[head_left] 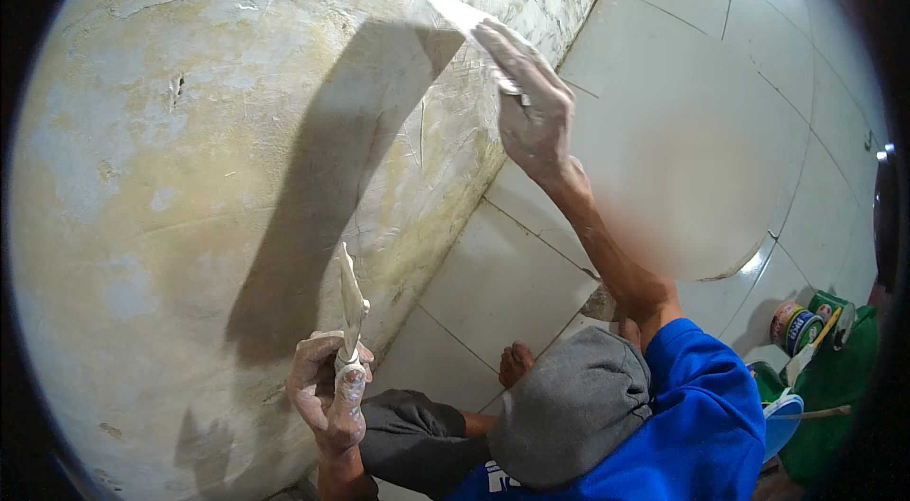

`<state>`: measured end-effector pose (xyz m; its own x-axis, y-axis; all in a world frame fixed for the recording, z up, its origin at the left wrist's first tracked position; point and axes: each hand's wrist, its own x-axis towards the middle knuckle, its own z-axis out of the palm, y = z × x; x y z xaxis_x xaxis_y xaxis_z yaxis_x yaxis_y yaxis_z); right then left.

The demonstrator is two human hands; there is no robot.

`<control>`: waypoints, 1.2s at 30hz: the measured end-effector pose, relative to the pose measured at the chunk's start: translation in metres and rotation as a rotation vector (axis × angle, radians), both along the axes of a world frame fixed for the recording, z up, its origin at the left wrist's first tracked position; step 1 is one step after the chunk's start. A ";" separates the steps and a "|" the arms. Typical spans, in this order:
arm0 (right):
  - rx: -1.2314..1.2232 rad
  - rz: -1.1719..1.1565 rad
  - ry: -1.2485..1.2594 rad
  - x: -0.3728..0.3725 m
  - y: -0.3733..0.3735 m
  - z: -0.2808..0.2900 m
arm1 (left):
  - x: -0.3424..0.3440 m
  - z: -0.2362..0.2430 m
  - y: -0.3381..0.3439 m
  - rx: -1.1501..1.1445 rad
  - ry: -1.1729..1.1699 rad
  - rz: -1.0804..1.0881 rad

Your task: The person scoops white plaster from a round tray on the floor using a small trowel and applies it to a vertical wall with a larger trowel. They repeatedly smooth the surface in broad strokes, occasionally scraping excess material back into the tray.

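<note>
My right hand point(536, 112) is closed on a white-coated putty knife point(455, 13), reaching up to the mottled cream wall point(190, 169), where the blade casts a long shadow. Low in the view, near the wall, my left hand point(327, 382) grips a second putty knife point(351, 297), held upright with pale paste on its blade. Both hands are dusted with white. Rough streaks and small cracks mark the wall surface.
White floor tiles point(502, 273) meet the wall along a diagonal edge. Paint cans point(796, 326), a blue container point(777, 425) and green material point(834, 387) sit at the right. A grey cap point(573, 406), blue shirt and bare foot point(515, 364) show below. A patch at right is blurred.
</note>
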<state>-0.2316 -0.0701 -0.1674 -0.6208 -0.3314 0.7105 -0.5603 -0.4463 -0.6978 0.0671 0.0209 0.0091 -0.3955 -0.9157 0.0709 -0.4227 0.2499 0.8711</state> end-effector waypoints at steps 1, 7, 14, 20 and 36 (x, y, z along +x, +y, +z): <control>0.014 -0.001 0.048 0.001 -0.006 0.004 | 0.000 0.000 -0.001 0.005 0.000 0.000; 0.184 0.291 0.300 0.092 0.047 -0.073 | -0.010 0.005 0.002 -0.002 0.004 -0.011; 0.239 0.426 -1.115 0.086 0.065 -0.130 | -0.010 0.006 0.006 -0.017 -0.027 -0.011; 0.171 0.376 -1.503 0.067 0.045 -0.170 | -0.011 0.005 0.008 -0.032 -0.019 0.007; 0.027 0.515 -0.526 0.154 0.072 -0.036 | -0.019 0.009 0.007 -0.004 -0.068 -0.063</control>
<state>-0.0775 0.0023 -0.2036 -0.6382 -0.6863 0.3488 0.1279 -0.5413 -0.8310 0.0485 0.0278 0.0180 -0.4567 -0.8885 0.0452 -0.4639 0.2812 0.8401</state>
